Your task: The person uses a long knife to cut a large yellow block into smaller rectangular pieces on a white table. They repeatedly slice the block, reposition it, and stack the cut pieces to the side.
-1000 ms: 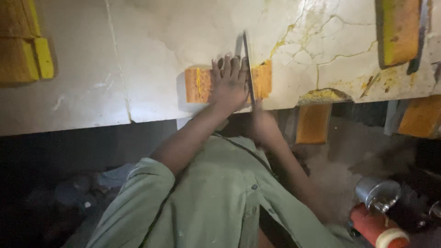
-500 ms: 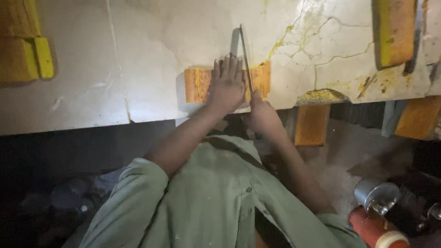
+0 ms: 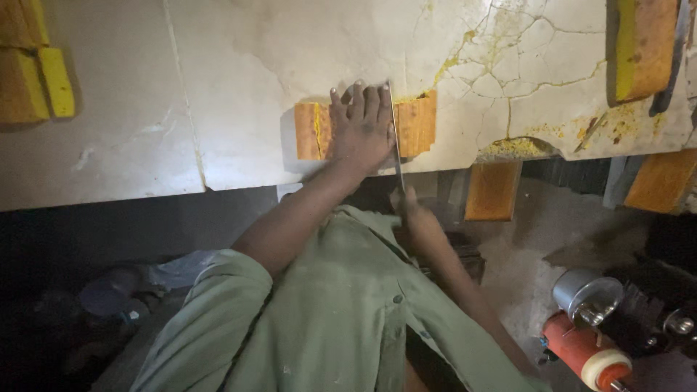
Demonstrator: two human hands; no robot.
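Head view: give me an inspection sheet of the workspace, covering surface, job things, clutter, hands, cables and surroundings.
Surface: pale stone slab, cracked and stained yellow toward the right.
Job's things: orange-yellow block lying on the slab's near edge; thin knife blade standing in it.
Clutter: yellow blocks at far left, a larger block at upper right, more orange pieces below the slab edge.
Hands: left hand pressed flat on the block, fingers spread; right hand below the edge, gripping the knife.
Cables: nothing seen.
Surroundings: dim floor, an orange-and-white cylinder and a metal can at lower right.
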